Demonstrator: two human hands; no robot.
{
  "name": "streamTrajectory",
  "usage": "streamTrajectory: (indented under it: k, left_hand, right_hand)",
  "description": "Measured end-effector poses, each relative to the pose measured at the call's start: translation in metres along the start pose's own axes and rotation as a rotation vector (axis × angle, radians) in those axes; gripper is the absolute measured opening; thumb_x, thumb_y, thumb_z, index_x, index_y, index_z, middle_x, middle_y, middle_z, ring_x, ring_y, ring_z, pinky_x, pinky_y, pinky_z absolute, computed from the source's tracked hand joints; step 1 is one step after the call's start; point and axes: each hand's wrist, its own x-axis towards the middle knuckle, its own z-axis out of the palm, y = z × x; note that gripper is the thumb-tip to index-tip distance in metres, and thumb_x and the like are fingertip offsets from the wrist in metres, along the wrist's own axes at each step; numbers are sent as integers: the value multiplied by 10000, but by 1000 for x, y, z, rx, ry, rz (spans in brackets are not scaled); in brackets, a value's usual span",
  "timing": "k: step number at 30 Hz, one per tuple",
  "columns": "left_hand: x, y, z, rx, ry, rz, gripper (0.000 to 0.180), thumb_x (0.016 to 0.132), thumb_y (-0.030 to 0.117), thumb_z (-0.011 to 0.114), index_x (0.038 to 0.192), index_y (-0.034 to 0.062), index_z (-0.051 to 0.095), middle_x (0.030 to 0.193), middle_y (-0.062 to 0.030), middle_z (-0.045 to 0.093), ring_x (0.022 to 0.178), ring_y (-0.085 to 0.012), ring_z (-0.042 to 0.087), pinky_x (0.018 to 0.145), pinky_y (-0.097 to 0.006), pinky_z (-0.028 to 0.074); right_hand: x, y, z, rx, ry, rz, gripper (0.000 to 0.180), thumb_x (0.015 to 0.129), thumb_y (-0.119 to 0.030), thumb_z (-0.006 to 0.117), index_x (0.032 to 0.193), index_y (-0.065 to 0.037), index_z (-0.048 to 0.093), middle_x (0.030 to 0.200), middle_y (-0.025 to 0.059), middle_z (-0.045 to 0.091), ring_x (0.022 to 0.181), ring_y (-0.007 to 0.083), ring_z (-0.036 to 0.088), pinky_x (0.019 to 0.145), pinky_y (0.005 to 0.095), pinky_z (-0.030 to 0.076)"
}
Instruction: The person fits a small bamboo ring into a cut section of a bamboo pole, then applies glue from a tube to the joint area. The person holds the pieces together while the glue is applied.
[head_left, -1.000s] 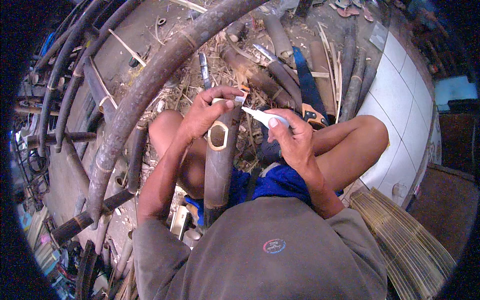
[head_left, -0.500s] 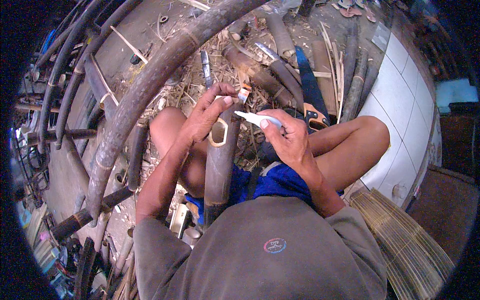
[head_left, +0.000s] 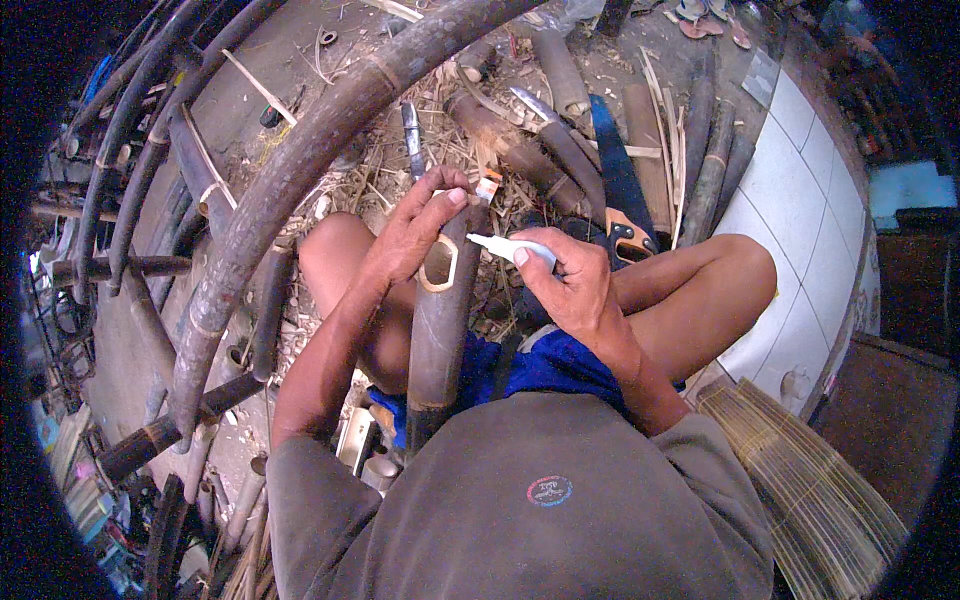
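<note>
Head: bottle [head_left: 506,246] in right grip [head_left: 580,283]

The bottle [head_left: 508,247] was formed of smooth plastic, the tube [head_left: 438,340] of matt bamboo, the shirt [head_left: 480,460] of cloth.

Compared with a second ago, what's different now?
The right hand drew the white bottle back and slightly left, its nozzle now nearer the hole in the bamboo tube. Nothing was let go. The left hand stays at the tube's far end; the saw hasn't moved.
</note>
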Motion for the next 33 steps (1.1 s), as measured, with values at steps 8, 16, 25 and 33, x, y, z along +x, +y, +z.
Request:
streamTrajectory:
  k: [8, 16, 25, 33]
  left_hand:
    - [11, 9, 7, -13, 8, 12, 361, 1023, 392, 524, 1179, 71, 573, 997, -30, 581, 971, -130, 518, 894, -295, 419]
    - [18, 7, 10, -50, 57, 6, 331, 1037, 377, 499, 1128, 66, 567, 981, -28, 536, 952, -132, 493, 877, -301, 415]
    - [18, 14, 13, -1, 67, 10, 328, 1036, 372, 499, 1118, 61, 566, 966, -15, 528, 935, -126, 494, 861, -298, 416]
    - [16, 15, 14, -77, 74, -13, 341, 1029, 386, 515, 1127, 66, 574, 971, -16, 554, 934, -125, 502, 848, -299, 426]
  right_hand:
    - [16, -2, -7, 24, 81, -22, 231, 960, -205, 654, 1077, -14, 707, 776, 95, 676, 694, 135, 637, 629, 307, 504]
    - [23, -5, -11, -9, 96, -37, 226, 983, -181, 637, 1119, -13, 702, 714, -3, 615, 616, 63, 547, 548, 244, 437]
    - [22, -4, -9, -46, 118, -49, 203, 965, -151, 645, 1101, -14, 710, 745, 22, 646, 653, 88, 563, 596, 266, 474]
    - [0, -7, 0, -27, 36, -72, 182, 932, -113, 665, 1052, 16, 711, 786, 116, 688, 708, 102, 600, 640, 295, 504]
